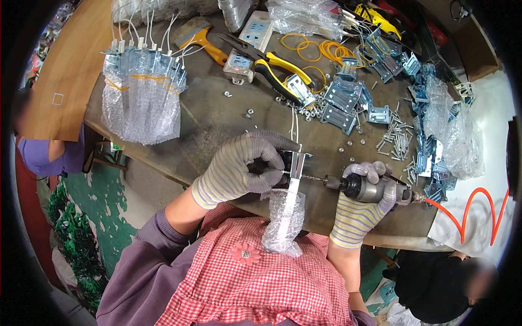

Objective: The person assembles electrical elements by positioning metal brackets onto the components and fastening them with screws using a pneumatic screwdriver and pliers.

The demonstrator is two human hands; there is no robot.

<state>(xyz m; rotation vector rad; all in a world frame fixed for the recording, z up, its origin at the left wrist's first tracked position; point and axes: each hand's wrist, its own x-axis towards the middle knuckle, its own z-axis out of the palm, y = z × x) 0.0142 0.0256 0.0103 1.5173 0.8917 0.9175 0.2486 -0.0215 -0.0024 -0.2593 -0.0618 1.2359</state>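
Fingers of the left hand [239, 168], in a grey striped knit glove, curl tight around a small silver metal bracket [296, 163] at the near edge of the dark round surface [217, 117]; a strip of clear bubble wrap [284, 220] hangs from the bracket down over the red checked apron. Fingers of the right hand [365, 204], gloved the same, wrap closed around a grey pneumatic screwdriver [363, 187] whose bit points left and touches the bracket's side. An orange coiled air hose [472, 209] runs off the tool's rear toward the right edge. At the far left edge stands a bundle of bubble-wrapped brackets [142, 95] bound with yellow bands, white wires sticking up. Loose silver screws [398, 138] and bare brackets lie right of centre, yellow-handled pliers [280, 70] beyond them. Crumpled clear plastic bags [454, 136] heap along the right edge.
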